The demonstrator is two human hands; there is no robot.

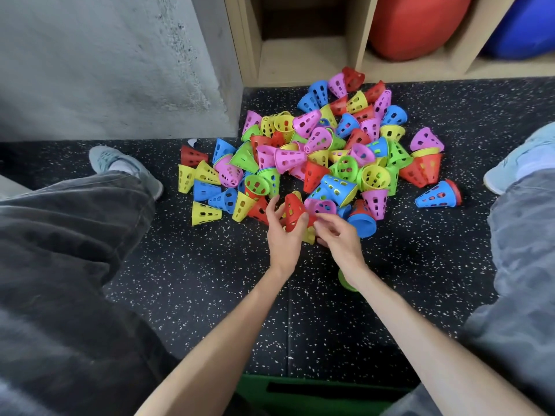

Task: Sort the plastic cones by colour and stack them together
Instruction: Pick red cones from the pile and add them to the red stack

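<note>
A heap of perforated plastic cones [327, 145] in red, yellow, blue, green and pink lies on the speckled black floor in front of me. My left hand [283, 232] grips a red cone [293, 213] at the heap's near edge, fingers curled round its body. My right hand [338, 232] is just to its right with curled fingers; whether it holds anything I cannot tell. A yellow cone [309, 235] peeks out between my two hands. A pink cone [321, 207] lies just beyond my right fingers. A green cone [345, 280] shows under my right wrist.
My legs in grey trousers flank the heap, with pale shoes at left [126, 165] and right [516, 163]. A concrete wall [114, 64] stands at back left. Wooden shelving [306, 58] behind holds a red ball [417, 22] and a blue ball [522, 25]. A green bin [300, 388] sits near me.
</note>
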